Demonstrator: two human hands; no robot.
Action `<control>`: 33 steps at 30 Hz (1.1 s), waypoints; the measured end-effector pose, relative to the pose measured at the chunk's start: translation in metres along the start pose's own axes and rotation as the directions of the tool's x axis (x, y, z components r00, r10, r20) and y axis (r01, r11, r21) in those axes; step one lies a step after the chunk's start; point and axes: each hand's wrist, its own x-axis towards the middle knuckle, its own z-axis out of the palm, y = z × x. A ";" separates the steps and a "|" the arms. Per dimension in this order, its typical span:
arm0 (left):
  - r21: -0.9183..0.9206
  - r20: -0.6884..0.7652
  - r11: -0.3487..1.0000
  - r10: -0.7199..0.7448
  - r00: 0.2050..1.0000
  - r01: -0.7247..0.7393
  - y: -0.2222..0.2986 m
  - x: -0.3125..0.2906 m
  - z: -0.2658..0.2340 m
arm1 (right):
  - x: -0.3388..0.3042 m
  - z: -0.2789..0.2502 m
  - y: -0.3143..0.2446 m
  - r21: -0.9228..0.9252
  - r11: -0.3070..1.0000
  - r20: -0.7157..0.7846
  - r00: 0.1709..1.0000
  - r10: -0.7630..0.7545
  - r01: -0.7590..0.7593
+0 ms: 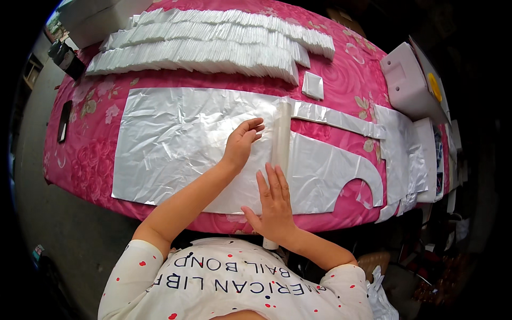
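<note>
Head view looks straight down on a large white plastic sheet (pixel 181 144) spread flat across the middle of a table with a pink floral cloth (pixel 85 160), and a rolled-up portion of that sheet, a pale translucent roll (pixel 281 138), lies across it from far edge to near edge. Both hands lie on the sheet just left of the roll. The left hand (pixel 241 143) is open, palm down with fingers slightly curled, fingertips touching the roll near its far half; the right hand (pixel 273 205) is also open and flat, fingers stretched toward the roll's near half. Neither hand grips anything; spread along the roll's length like this, they seem placed to press it evenly so it stays straight and tight. Right of the roll lies the shaped part of the sheet (pixel 330 170), with a curved cut-out and a long strap (pixel 336 118) running off to the right, which suggests an apron-like piece. At the far side of the table, rows of folded white packets (pixel 213 42) overlap like shingles, with a single folded packet (pixel 312 85) lying apart nearer the roll. A dark phone (pixel 64 121) rests at the table's left edge, and a white box-like machine (pixel 408 82) stands at the right
</note>
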 end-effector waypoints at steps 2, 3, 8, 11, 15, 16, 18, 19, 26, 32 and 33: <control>-0.257 -0.069 0.964 -0.090 0.994 0.070 0.000 0.024 0.012 | -0.028 0.000 0.012 -0.073 0.974 0.046 0.975 0.216 -0.212; -0.309 -0.063 0.944 -0.138 0.989 0.112 -0.005 0.035 0.017 | -0.040 0.001 0.018 -0.074 0.964 0.074 0.963 0.261 -0.256; -0.452 -0.073 0.845 -0.357 0.931 0.288 -0.011 0.057 0.029 | -0.060 -0.002 0.030 -0.119 0.937 0.131 0.930 0.344 -0.330; -0.455 -0.079 0.833 -0.390 0.917 0.315 -0.008 0.060 0.029 | -0.057 -0.009 0.032 -0.099 0.947 0.156 0.935 0.319 -0.307; -0.337 -0.287 0.920 -0.302 0.909 0.199 -0.001 0.050 0.030 | -0.044 -0.021 0.059 -0.004 0.993 0.099 0.988 0.114 -0.115; -0.324 -0.284 0.935 -0.243 0.928 0.145 0.002 0.045 0.028 | -0.040 -0.024 0.069 0.002 0.998 0.138 0.988 0.064 -0.065; -0.302 -0.283 0.953 -0.119 0.952 0.030 0.013 0.030 0.015 | -0.029 -0.028 0.085 0.022 0.999 0.218 0.975 -0.043 0.039; -0.277 -0.272 0.961 -0.067 0.960 -0.012 0.017 0.021 0.003 | -0.023 -0.027 0.088 0.006 0.997 0.235 0.969 -0.077 0.078; 0.029 -0.320 0.983 0.183 0.930 -0.183 0.055 -0.063 -0.117 | 0.058 0.042 -0.006 0.388 0.800 0.479 0.642 -0.599 0.457; 0.135 -0.521 0.977 0.212 0.827 -0.166 0.069 -0.170 -0.197 | 0.089 0.056 -0.074 0.760 0.490 0.157 0.611 -0.775 0.427; 0.147 -0.550 0.976 0.215 0.807 -0.160 0.069 -0.188 -0.202 | 0.100 0.055 -0.063 0.659 0.587 0.147 0.685 -0.714 0.470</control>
